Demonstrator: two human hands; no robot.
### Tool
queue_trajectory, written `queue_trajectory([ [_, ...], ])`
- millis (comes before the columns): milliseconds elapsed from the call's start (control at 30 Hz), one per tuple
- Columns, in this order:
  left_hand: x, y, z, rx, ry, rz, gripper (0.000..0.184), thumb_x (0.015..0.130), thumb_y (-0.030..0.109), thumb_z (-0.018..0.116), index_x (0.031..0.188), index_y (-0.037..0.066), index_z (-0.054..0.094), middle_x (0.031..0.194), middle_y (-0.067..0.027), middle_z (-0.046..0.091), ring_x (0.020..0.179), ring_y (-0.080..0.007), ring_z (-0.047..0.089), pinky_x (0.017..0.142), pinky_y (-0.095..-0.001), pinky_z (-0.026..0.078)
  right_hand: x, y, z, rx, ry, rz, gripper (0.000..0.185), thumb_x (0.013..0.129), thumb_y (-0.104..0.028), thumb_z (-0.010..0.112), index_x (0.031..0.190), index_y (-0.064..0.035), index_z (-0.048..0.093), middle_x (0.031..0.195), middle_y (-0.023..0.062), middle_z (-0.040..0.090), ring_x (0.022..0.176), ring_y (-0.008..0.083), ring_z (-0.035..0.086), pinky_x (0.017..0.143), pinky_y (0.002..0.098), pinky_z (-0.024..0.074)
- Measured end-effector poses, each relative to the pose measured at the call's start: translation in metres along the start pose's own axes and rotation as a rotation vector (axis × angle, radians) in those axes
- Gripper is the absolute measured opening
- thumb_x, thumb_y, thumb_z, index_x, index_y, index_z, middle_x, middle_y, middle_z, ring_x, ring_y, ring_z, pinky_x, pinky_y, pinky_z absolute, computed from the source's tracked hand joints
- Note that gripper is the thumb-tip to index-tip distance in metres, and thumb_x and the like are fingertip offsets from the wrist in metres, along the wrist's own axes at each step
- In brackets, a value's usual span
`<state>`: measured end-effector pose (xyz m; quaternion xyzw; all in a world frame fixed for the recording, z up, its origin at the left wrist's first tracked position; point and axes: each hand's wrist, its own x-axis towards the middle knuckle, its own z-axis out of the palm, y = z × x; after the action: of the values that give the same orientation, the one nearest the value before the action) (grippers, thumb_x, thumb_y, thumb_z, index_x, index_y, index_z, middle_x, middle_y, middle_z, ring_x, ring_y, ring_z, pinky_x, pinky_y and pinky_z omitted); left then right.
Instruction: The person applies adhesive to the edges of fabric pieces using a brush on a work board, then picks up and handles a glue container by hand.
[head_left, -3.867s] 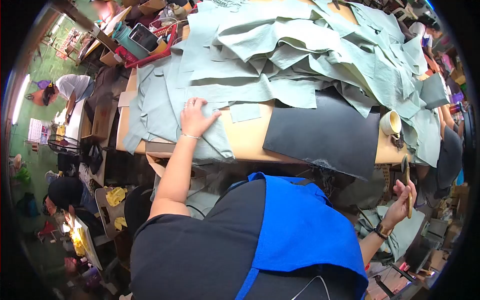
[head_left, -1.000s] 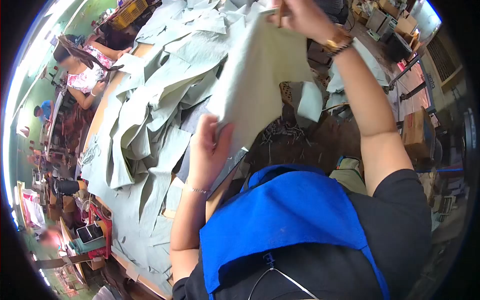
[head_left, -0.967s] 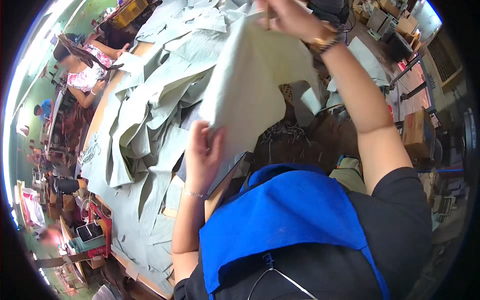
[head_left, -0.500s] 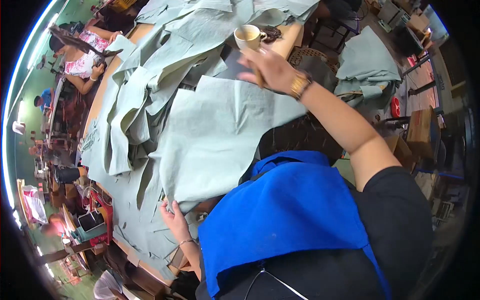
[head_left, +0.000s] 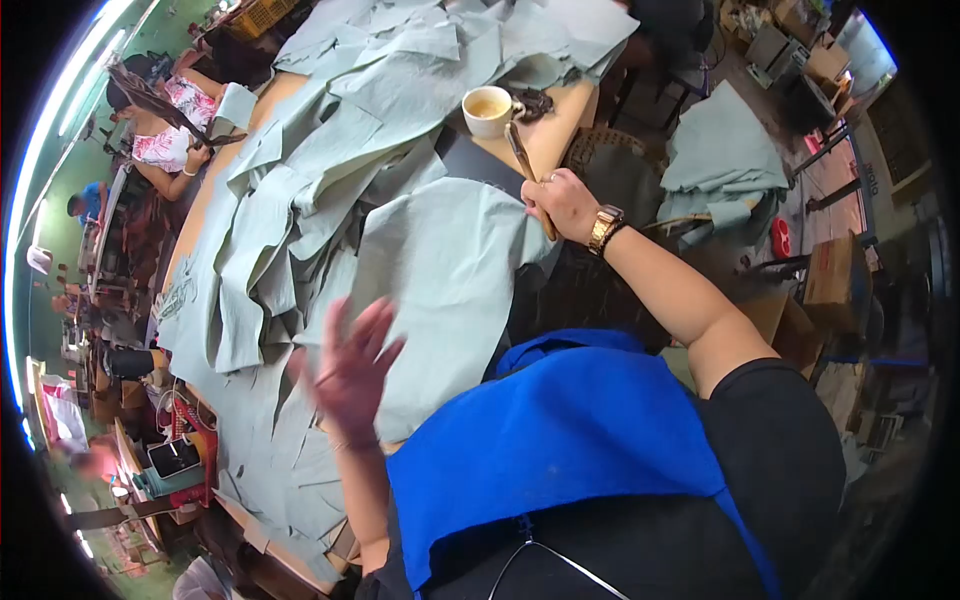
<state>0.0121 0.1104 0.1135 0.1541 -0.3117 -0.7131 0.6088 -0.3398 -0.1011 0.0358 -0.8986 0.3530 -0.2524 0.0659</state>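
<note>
In my right hand (head_left: 566,206), closed around its lower part, is a slim wooden-handled brush (head_left: 519,152). The brush's upper end points at a white cup (head_left: 488,112) holding a yellowish liquid. My left hand (head_left: 352,368), blurred by motion, has its fingers spread and nothing in them. It hovers over a large pale grey-green sheet (head_left: 440,250), which looks like leather or cloth. Part of a dark flat surface (head_left: 478,164) shows beyond the sheet's far edge.
Many overlapping grey-green pieces (head_left: 330,130) cover much of the wooden table (head_left: 568,118). More pieces are stacked (head_left: 720,150) at the right. A person in a floral top (head_left: 165,140) sits across the table. Cardboard boxes (head_left: 835,270) stand on the right.
My right hand has drawn back from the cup toward me with the brush. My left hand has let go of the sheet's near edge and lifted, fingers spreading. The sheet's near edge has shifted.
</note>
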Motion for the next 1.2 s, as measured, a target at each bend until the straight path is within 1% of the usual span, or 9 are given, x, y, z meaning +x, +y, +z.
queue_trajectory([
  [100,0.057,-0.054,-0.015,1.894,0.025,-0.164,0.086,0.080,0.060,0.066,0.148,0.014,0.039,0.155,-0.0200,0.032,0.142,-0.0422,0.031,0.112,-0.0488,0.032,0.029,0.027,-0.020,-0.124,0.037,-0.101,0.017,0.087,-0.016,0.068,0.097,-0.0078,0.057,0.080,0.0125,0.064,0.078,0.0348,0.063,0.067,0.0433,0.0506],
  [167,0.066,-0.090,-0.048,2.242,-0.106,-0.141,0.092,0.077,0.067,0.065,0.149,0.016,0.038,0.156,-0.0265,0.024,0.140,-0.0457,0.031,0.109,-0.0470,0.037,0.054,0.040,-0.040,-0.015,0.143,-0.107,0.016,0.091,-0.017,0.065,0.102,-0.0072,0.059,0.087,0.0143,0.066,0.081,0.0339,0.065,0.069,0.0424,0.0518],
  [233,0.072,-0.096,-0.047,2.000,0.011,-0.173,0.096,0.076,0.070,0.064,0.150,0.016,0.035,0.150,-0.0306,0.033,0.135,-0.0451,0.038,0.108,-0.0473,0.038,0.085,0.053,-0.049,0.119,0.448,-0.259,0.035,0.097,-0.025,0.060,0.127,-0.0068,0.059,0.097,0.0110,0.070,0.083,0.0242,0.069,0.068,0.0348,0.0543],
  [333,0.070,-0.093,-0.031,1.831,0.168,-0.472,0.101,0.076,0.071,0.065,0.153,0.016,0.029,0.129,-0.0317,0.053,0.123,-0.0439,0.052,0.101,-0.0469,0.044,0.112,0.059,-0.073,0.672,0.166,0.517,0.036,0.090,-0.030,0.070,0.119,-0.0087,0.069,0.090,0.0085,0.074,0.080,0.0143,0.069,0.073,0.0308,0.0535],
  [567,0.047,-0.094,-0.056,1.949,0.190,-0.164,0.077,0.085,0.062,0.061,0.144,0.016,0.045,0.104,-0.0267,0.062,0.102,-0.0430,0.060,0.088,-0.0467,0.048,0.160,0.102,-0.048,0.253,-0.089,0.342,0.050,0.080,-0.047,0.073,0.099,-0.0010,0.074,0.098,0.0190,0.072,0.095,0.0277,0.069,0.089,0.0352,0.0529],
  [733,0.037,-0.078,-0.059,2.031,0.312,-0.344,0.086,0.080,0.065,0.064,0.142,0.009,0.045,0.099,-0.0271,0.063,0.096,-0.0429,0.060,0.086,-0.0469,0.047,0.169,0.125,-0.009,-0.164,-0.037,0.397,0.048,0.074,-0.046,0.080,0.092,-0.0025,0.073,0.090,0.0111,0.074,0.084,0.0218,0.071,0.078,0.0344,0.0548],
  [833,0.014,-0.075,-0.054,2.016,0.303,-0.351,0.091,0.078,0.066,0.065,0.143,0.007,0.044,0.097,-0.0262,0.062,0.093,-0.0426,0.060,0.084,-0.0466,0.047,0.166,0.138,-0.016,0.243,-0.087,0.586,0.074,0.072,-0.059,0.076,0.106,0.0047,0.067,0.106,0.0219,0.068,0.101,0.0331,0.066,0.091,0.0395,0.0509],
  [1000,-0.005,-0.086,-0.072,2.109,0.270,-0.148,0.089,0.081,0.065,0.063,0.143,0.004,0.042,0.100,-0.0284,0.062,0.094,-0.0441,0.060,0.085,-0.0482,0.047,0.139,0.102,-0.063,0.325,0.123,0.398,0.031,0.083,-0.037,0.075,0.095,-0.0079,0.075,0.092,0.0077,0.075,0.087,0.0205,0.072,0.079,0.0326,0.0539],
  [1200,0.069,-0.108,-0.064,2.129,0.234,-0.142,0.084,0.084,0.064,0.060,0.140,0.003,0.046,0.111,-0.0302,0.062,0.103,-0.0451,0.060,0.089,-0.0485,0.048,0.084,0.090,-0.053,0.203,0.046,0.181,0.030,0.085,-0.037,0.073,0.100,-0.0110,0.073,0.086,0.0147,0.071,0.081,0.0264,0.070,0.073,0.0344,0.0532],
])
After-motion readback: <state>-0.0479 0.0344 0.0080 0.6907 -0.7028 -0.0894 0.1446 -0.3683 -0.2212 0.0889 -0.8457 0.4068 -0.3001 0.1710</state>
